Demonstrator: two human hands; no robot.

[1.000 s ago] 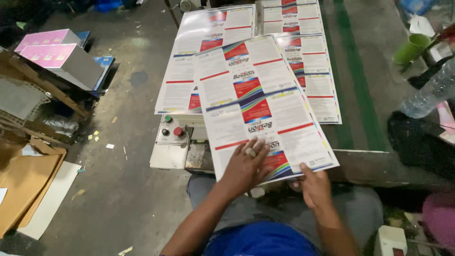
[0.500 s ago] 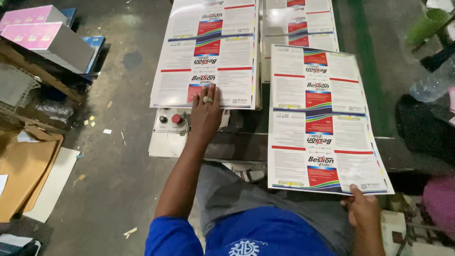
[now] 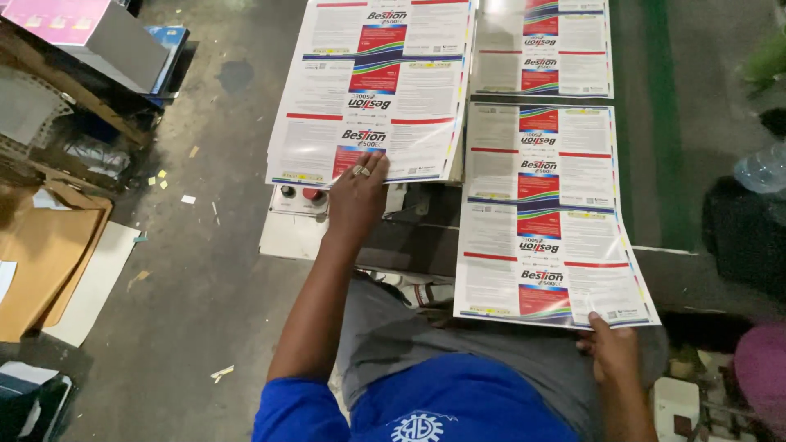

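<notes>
- Head view: the left hand (image 3: 358, 190), a ring on one finger, lies flat with fingers spread on the near edge of a stack of printed label sheets (image 3: 377, 90) — pressing down on it, not gripping.
- That stack sits on the work surface just above a small control box (image 3: 296, 214) with a red button and a dark one.
- The right hand (image 3: 610, 350) pinches the near right corner of a single printed sheet (image 3: 544, 217), thumb on top and fingers underneath — closed on the paper.
- This sheet hangs out over the person's lap, its far end overlapping a second row of printed sheets (image 3: 544, 49) beside the left stack.
- On the concrete floor to the left lie flat cardboard pieces (image 3: 33, 270) and a pink-topped box (image 3: 98, 29).
- A clear plastic bottle (image 3: 761, 168) lies at the right edge.
</notes>
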